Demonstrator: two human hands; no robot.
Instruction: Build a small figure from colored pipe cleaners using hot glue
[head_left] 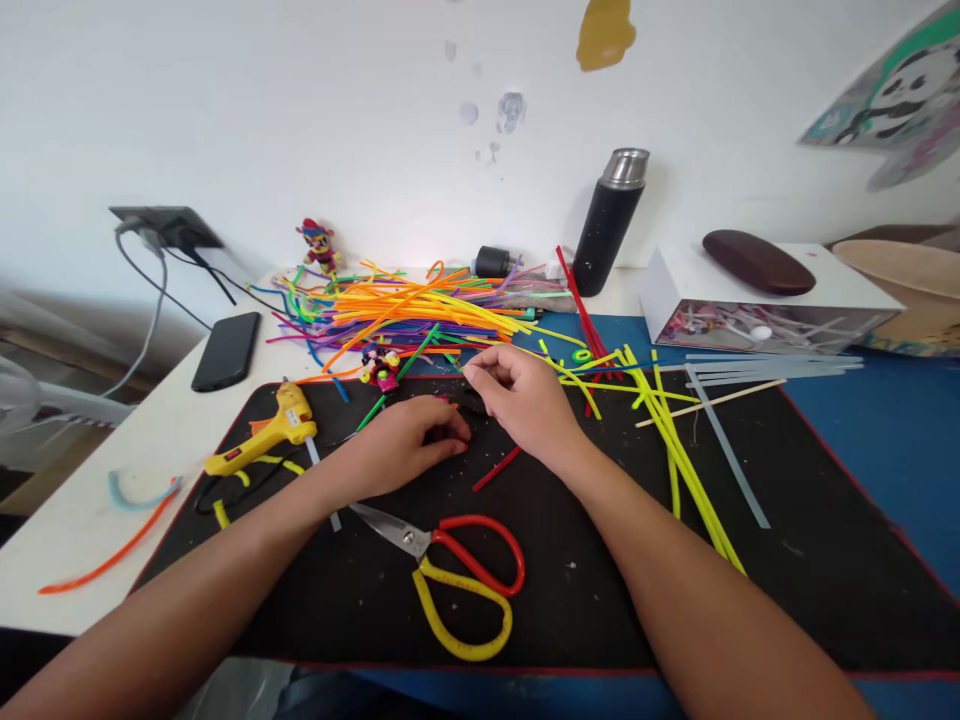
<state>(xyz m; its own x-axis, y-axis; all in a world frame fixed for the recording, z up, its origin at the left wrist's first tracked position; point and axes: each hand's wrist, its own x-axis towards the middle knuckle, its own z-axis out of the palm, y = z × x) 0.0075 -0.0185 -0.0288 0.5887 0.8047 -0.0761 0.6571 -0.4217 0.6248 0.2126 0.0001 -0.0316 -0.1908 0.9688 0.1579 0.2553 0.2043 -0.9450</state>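
Note:
My left hand (409, 440) rests on the black mat (787, 560), fingers curled round a small dark piece I cannot make out. Close to its right, my right hand (521, 400) is pinched shut on something thin near the same spot. A short red pipe-cleaner piece (496, 468) lies just below the two hands. Behind them spreads a pile of coloured pipe cleaners (405, 310), mostly orange and yellow. A small pink and black figure (381, 366) sits at the pile's front edge.
Red-and-yellow scissors (457, 575) lie near the front. A yellow glue gun (266, 432) sits left, a phone (226, 350) behind it. Long yellow stems (679, 450) and clear glue sticks (765, 365) lie right. A black flask (611, 220) and white box (757, 300) stand behind.

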